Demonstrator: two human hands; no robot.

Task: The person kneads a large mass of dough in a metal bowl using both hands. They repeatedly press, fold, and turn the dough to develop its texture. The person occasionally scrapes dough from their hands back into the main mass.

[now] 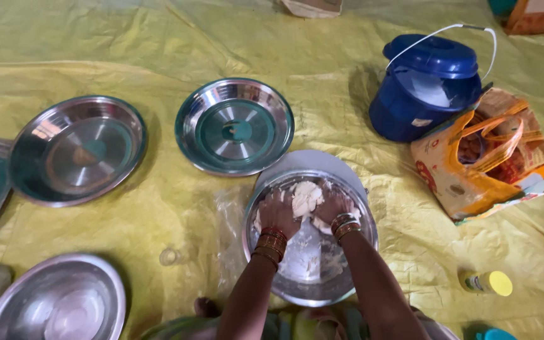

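Note:
A steel bowl [313,283] sits on the yellow sheet in front of me, smeared with flour. A lump of pale dough [306,196] lies at its far side. My left hand [278,213] presses on the dough's left side with bent fingers. My right hand [333,205] pushes into its right side. Both wrists wear red and gold bangles. Both hands are dusted with flour.
Two empty steel plates [234,126] [78,150] lie beyond the bowl, another steel bowl [55,301] at lower left. A blue lidded bucket [424,88] and an orange patterned bag [483,160] are at the right. A small yellow-capped bottle [488,283] lies near my right arm.

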